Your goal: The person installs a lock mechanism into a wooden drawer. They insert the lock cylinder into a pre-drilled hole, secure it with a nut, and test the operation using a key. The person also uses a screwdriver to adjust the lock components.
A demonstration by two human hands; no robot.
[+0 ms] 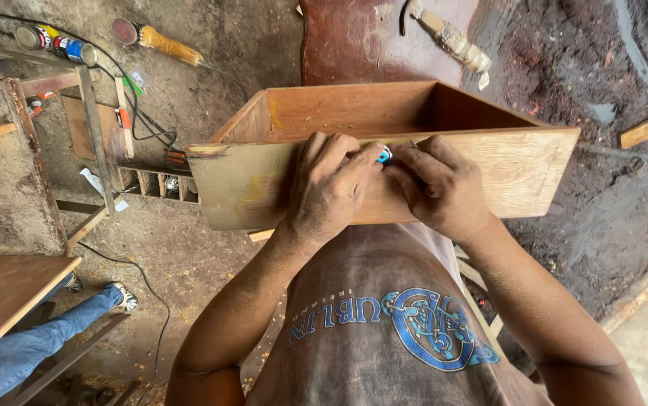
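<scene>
An open wooden box, like a drawer, rests in front of me with its near panel facing me. Both hands meet at the top edge of that panel. My left hand is curled over the edge, its fingers pinching a small blue and white object. My right hand presses against the same spot from the right, fingertips touching the small object. What the object is cannot be made out.
A yellow-handled tool and spray cans lie on the dusty floor at upper left, with black cables and a wooden frame. Another person's jeans leg and shoe show at lower left beside a wooden board. A brush lies on a dark panel behind.
</scene>
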